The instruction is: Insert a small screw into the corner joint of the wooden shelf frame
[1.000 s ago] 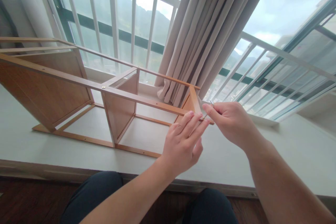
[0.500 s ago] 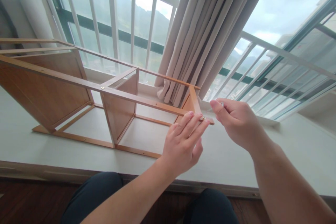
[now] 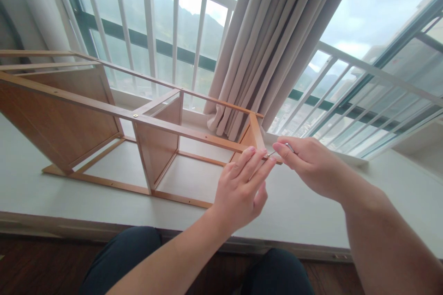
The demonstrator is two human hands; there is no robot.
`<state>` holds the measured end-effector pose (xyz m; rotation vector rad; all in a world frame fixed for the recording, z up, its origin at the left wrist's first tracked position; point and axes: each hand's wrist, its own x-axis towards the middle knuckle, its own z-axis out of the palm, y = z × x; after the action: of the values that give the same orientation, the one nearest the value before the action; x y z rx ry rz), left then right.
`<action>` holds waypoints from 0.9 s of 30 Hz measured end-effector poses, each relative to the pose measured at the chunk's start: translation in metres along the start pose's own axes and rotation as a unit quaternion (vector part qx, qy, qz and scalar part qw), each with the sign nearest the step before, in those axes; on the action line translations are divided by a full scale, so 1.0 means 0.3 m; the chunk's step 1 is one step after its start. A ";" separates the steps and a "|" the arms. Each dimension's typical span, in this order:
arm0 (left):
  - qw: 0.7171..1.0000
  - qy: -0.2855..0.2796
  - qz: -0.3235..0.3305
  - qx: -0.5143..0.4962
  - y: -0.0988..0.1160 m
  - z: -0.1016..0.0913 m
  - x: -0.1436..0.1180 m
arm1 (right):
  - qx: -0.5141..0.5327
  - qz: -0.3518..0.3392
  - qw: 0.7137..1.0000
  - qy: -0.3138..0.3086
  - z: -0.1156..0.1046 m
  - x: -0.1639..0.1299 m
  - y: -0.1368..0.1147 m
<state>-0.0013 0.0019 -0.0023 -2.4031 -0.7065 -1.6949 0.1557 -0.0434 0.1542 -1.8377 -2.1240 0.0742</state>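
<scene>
Head view | right hand [image 3: 311, 166] pinching metal key [image 3: 281, 149], returned to frame corner [image 3: 268, 156] | left hand [image 3: 242, 189] unmoved, fingers resting there

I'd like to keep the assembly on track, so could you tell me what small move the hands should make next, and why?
Probably turn the thin metal tool a little further: the right hand pinches it at the corner of the brown wooden shelf frame, its tip at the rail's end, while the left hand steadies that rail with its fingertips.

bright overcast daylight floods through the window [image 3: 363, 18]; sky glares, edges bend, focus sharp, shadows soft.
</scene>
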 end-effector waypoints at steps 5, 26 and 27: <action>1.000 0.002 -0.004 -0.005 0.001 0.003 -0.002 | 0.022 -0.008 0.998 -0.053 -0.021 0.025 0.016; 1.000 0.003 -0.003 -0.008 0.003 0.002 -0.001 | 0.089 -0.010 0.993 -0.072 -0.013 0.059 0.035; 1.000 0.003 -0.002 -0.007 0.003 0.002 -0.001 | 0.090 -0.010 0.993 -0.073 -0.012 0.058 0.035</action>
<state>-0.0005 0.0012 -0.0027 -2.4059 -0.7014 -1.7149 0.1647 -0.0254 0.1587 -1.7530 -2.1535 0.3928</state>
